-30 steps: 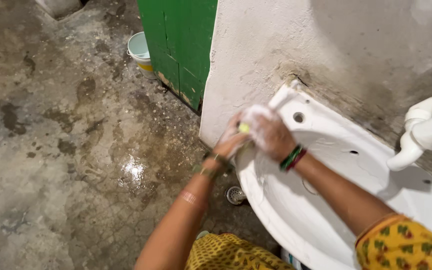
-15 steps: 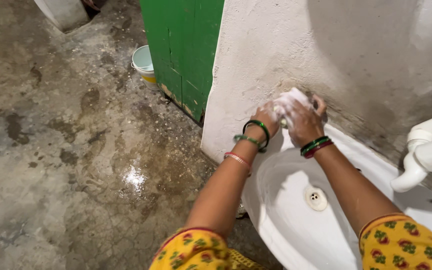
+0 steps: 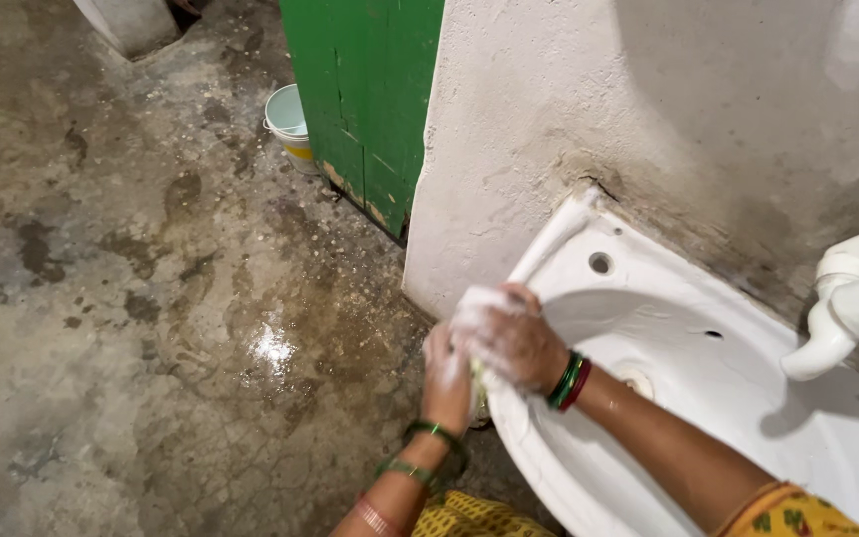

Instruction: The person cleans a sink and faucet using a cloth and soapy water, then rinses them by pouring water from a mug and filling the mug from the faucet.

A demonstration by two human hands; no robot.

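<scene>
A white wall-hung basin (image 3: pixel 668 298) fills the lower right. My two hands meet at its left rim, and both are covered in white soap foam. My right hand (image 3: pixel 511 340) lies over the top of the rim, closed on a small yellow-green scrub pad (image 3: pixel 476 380) that barely shows under the foam. My left hand (image 3: pixel 446 376) presses against the outer side of the rim, fingers pointing up and touching the right hand; its grip is hidden. Both wrists carry green and red bangles.
A white plastic pipe and tap (image 3: pixel 842 308) juts out over the basin at the right. The rough plastered wall (image 3: pixel 599 99) rises behind. A green door (image 3: pixel 370 89) and a small white bucket (image 3: pixel 285 114) stand at the back. The concrete floor (image 3: pixel 151 298) is wet and stained.
Both hands slid from the far top corner of the basin, by the wall, down along the left rim toward me. The basin's corner and tap hole are uncovered again.
</scene>
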